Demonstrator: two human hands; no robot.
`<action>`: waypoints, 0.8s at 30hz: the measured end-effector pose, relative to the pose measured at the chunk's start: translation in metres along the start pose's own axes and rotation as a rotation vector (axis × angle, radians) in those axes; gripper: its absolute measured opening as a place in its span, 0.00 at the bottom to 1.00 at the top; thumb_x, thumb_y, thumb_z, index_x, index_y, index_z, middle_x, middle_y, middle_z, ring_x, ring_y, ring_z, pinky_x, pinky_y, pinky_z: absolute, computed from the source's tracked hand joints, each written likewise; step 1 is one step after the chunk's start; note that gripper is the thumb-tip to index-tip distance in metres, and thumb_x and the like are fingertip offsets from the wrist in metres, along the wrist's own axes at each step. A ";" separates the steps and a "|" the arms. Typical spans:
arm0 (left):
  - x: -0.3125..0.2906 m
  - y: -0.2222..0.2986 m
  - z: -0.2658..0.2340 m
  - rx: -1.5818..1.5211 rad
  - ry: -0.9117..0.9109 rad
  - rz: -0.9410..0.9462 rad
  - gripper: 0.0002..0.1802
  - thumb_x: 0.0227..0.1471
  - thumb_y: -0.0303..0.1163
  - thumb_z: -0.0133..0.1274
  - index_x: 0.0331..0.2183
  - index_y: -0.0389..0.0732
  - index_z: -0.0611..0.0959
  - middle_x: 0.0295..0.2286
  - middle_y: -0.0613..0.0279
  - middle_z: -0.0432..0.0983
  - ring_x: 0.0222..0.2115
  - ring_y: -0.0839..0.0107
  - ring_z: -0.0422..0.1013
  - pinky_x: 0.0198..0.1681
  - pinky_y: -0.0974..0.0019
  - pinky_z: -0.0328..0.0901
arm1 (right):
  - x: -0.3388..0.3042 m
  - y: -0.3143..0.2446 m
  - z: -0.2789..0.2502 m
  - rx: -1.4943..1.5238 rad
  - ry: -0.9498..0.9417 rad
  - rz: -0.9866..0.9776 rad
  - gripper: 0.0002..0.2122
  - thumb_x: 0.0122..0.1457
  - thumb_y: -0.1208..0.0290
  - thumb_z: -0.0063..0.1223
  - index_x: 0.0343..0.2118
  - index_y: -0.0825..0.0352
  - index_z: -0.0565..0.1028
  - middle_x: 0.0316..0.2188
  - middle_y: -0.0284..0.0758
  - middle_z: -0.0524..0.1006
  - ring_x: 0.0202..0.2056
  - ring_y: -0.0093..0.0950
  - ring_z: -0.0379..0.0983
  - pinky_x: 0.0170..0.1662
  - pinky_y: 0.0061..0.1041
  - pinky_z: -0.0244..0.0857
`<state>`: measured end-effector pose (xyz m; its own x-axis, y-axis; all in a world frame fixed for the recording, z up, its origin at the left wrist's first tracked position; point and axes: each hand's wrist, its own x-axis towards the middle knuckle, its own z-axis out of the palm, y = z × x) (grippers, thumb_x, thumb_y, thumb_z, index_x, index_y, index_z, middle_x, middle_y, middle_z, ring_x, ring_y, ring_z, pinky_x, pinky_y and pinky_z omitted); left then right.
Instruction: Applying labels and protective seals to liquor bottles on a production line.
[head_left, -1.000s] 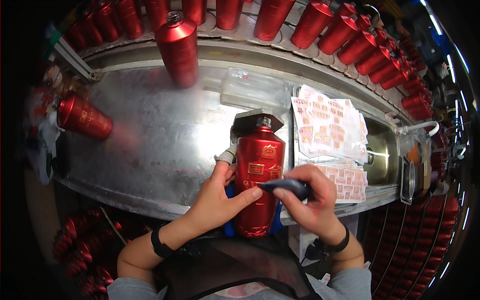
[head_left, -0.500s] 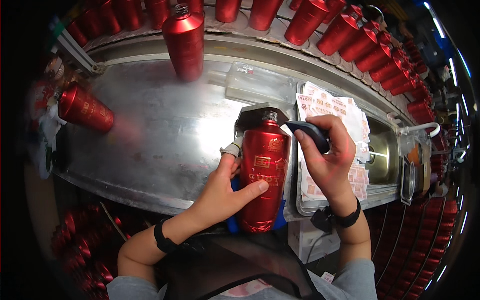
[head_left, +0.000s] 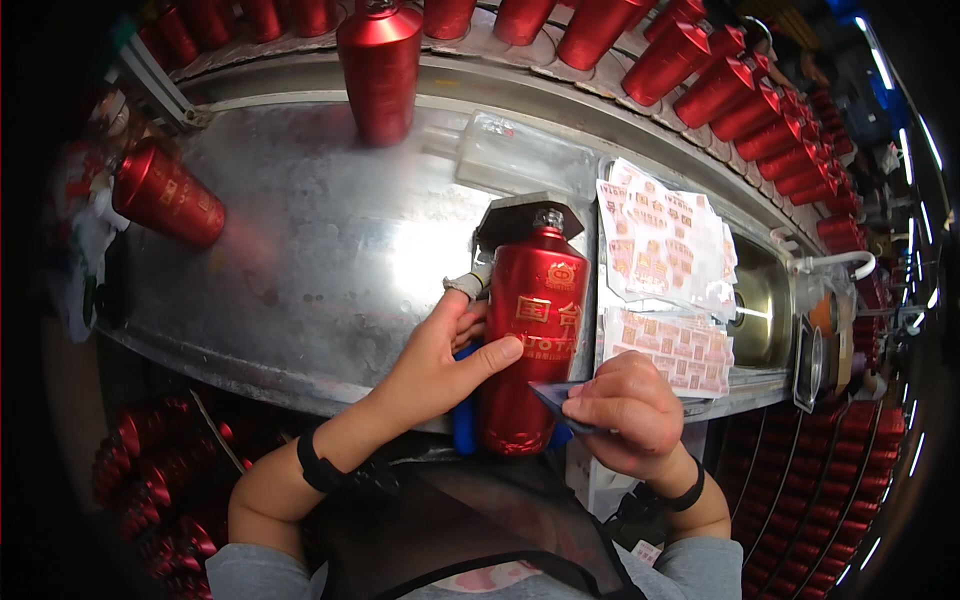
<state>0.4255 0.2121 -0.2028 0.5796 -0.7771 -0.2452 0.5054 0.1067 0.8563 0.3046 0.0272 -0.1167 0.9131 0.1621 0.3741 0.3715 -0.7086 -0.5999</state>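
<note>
A glossy red bottle (head_left: 520, 390) with gold lettering and a clear glass neck leans back on a dark angular rest (head_left: 500, 220), its base toward me. My left hand (head_left: 445, 355) grips its left side, the thumb across the front; one fingertip wears a beige wrap (head_left: 467, 283). Between the fingers of my right hand (head_left: 635, 410) is a thin dark-blue scraper (head_left: 548, 395), whose tip lies against the bottle's lower right front. Blue supports (head_left: 465, 420) show partly beneath the bottle.
Printed label sheets (head_left: 665, 235) lie on a tray at the right, before a metal sink (head_left: 765, 290). Another red bottle (head_left: 380, 80) stands at the bench's back; one more (head_left: 168, 195) tilts at the left. Beyond runs a conveyor with several red bottles (head_left: 665, 65). A clear plastic box (head_left: 520, 150) sits behind.
My right hand has moved down from beside the bottle's shoulder to its lower right front, carrying the scraper. My left hand keeps its hold on the bottle. The whole view has shifted slightly.
</note>
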 end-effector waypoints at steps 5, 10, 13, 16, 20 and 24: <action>-0.003 0.008 -0.016 -0.090 -0.038 -0.069 0.36 0.55 0.32 0.60 0.59 0.35 0.60 0.54 0.49 0.65 0.56 0.64 0.63 0.61 0.60 0.57 | 0.051 -0.002 0.016 -0.266 0.172 0.040 0.17 0.35 0.81 0.62 0.34 0.66 0.80 0.28 0.34 0.75 0.29 0.33 0.71 0.33 0.31 0.63; -0.001 -0.005 -0.028 -0.117 -0.104 -0.063 0.36 0.56 0.25 0.54 0.62 0.36 0.57 0.59 0.49 0.60 0.60 0.65 0.59 0.62 0.61 0.54 | 0.038 -0.016 0.038 -0.321 -0.017 -0.159 0.15 0.38 0.72 0.60 0.34 0.64 0.81 0.33 0.31 0.74 0.34 0.31 0.70 0.35 0.30 0.63; 0.000 -0.006 -0.038 -0.240 -0.123 -0.100 0.35 0.57 0.23 0.50 0.62 0.36 0.56 0.60 0.50 0.59 0.60 0.66 0.57 0.62 0.61 0.54 | 0.048 -0.019 0.037 -0.341 0.058 -0.129 0.16 0.38 0.72 0.59 0.35 0.65 0.81 0.33 0.32 0.74 0.33 0.31 0.70 0.35 0.31 0.63; -0.002 0.002 -0.042 -0.229 -0.120 -0.056 0.31 0.61 0.28 0.45 0.62 0.33 0.57 0.59 0.51 0.60 0.60 0.68 0.57 0.63 0.65 0.51 | 0.076 -0.017 0.040 -0.542 0.132 -0.099 0.15 0.40 0.71 0.57 0.35 0.66 0.79 0.32 0.32 0.73 0.34 0.31 0.70 0.37 0.32 0.63; 0.001 0.010 -0.045 -0.236 -0.144 -0.072 0.30 0.63 0.32 0.43 0.62 0.32 0.57 0.58 0.52 0.62 0.59 0.69 0.58 0.63 0.66 0.51 | 0.067 -0.028 0.061 -0.422 -0.278 -0.156 0.14 0.42 0.72 0.58 0.35 0.63 0.80 0.38 0.32 0.74 0.41 0.32 0.69 0.42 0.34 0.64; -0.001 0.014 -0.041 -0.198 -0.122 -0.110 0.29 0.64 0.34 0.41 0.62 0.31 0.58 0.58 0.52 0.62 0.59 0.69 0.58 0.62 0.66 0.51 | 0.057 -0.022 0.048 -0.272 0.004 -0.139 0.15 0.37 0.73 0.61 0.33 0.64 0.80 0.33 0.33 0.75 0.34 0.32 0.71 0.35 0.29 0.64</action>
<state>0.4581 0.2397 -0.2095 0.4390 -0.8584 -0.2654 0.6836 0.1274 0.7187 0.3566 0.0855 -0.1161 0.8556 0.2681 0.4427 0.4340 -0.8376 -0.3316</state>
